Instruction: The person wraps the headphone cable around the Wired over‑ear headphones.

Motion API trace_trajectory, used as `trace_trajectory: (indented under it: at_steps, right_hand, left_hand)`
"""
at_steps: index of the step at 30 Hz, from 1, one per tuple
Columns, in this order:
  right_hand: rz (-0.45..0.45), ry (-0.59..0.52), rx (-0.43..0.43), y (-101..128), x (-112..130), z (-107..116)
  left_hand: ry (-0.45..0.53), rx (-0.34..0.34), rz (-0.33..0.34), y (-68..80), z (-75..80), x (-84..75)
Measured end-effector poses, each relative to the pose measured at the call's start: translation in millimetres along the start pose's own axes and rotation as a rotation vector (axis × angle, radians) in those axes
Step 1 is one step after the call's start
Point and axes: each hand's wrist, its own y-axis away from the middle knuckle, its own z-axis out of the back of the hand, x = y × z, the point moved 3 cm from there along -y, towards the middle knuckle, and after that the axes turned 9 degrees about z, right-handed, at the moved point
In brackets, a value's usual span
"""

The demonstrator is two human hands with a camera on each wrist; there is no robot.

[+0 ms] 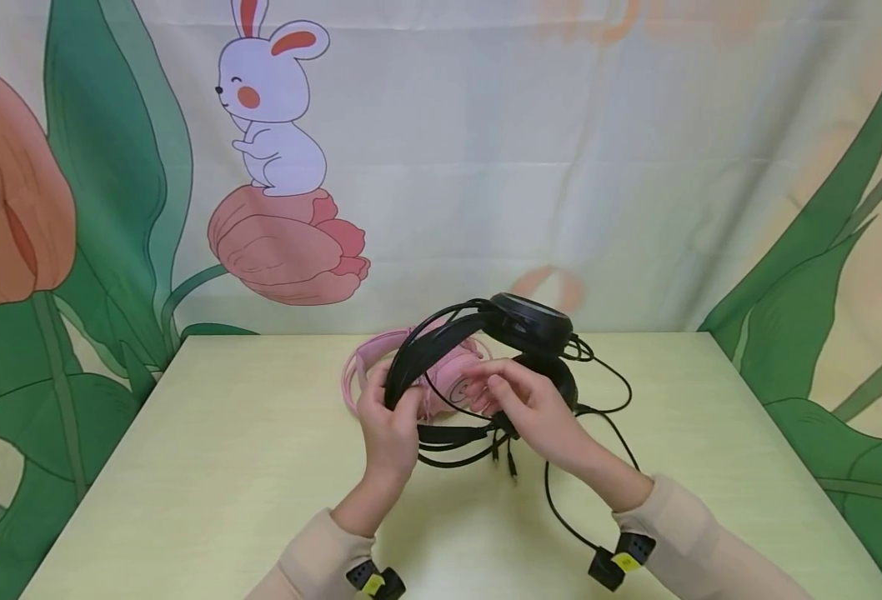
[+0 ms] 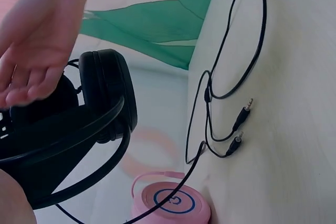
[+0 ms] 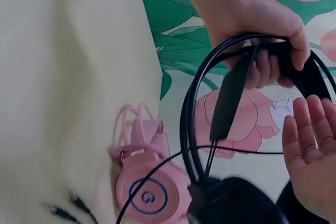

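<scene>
A pair of black over-ear headphones (image 1: 534,325) is held up above the table, with thin outer hoops and a wide inner headband strap. My left hand (image 1: 388,433) grips the headband, its fingers and thumb curled round the strap, as the right wrist view also shows. Close to the ear cups, my right hand (image 1: 534,412) has its fingers extended, palm turned toward the headband, pinching nothing. The black cable (image 2: 260,45) trails onto the table and ends in two audio plugs (image 2: 241,119). Behind the black pair lie pink headphones (image 3: 149,192), partly hidden in the head view.
The pale table (image 1: 223,467) reaches back to a hanging cloth (image 1: 636,167) printed with tulips, leaves and a rabbit. A small black camera (image 1: 606,569) is strapped at the right cuff, and another (image 1: 388,585) at the left cuff.
</scene>
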Motion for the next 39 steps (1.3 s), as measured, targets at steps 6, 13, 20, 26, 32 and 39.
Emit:
trace_trajectory:
  at_steps: [6,13,20,26,32,39]
  right_hand:
    - [0.010,0.039,-0.046,13.4,-2.4,15.9]
    - [0.067,0.096,-0.168,23.8,1.5,47.7]
    - [0.050,0.195,-0.235,26.3,-0.6,77.3]
    - [0.152,0.402,-0.153,17.1,-0.8,91.4]
    - [0.428,0.730,0.015,-1.9,11.2,92.6]
    - [0.536,0.793,0.200,-23.9,23.9,92.3]
  left_hand:
    - [0.193,0.028,0.148,-4.8,6.9,1.6]
    - [0.238,0.070,0.237,-10.1,11.7,-4.1]
    - [0.227,0.142,0.287,-14.8,18.0,-4.1]
    - [0.241,0.236,0.290,-17.9,21.6,-4.3]
    - [0.183,0.319,0.262,-22.8,26.5,-7.9]
    - [0.147,0.406,0.244,-26.8,32.6,-11.7]
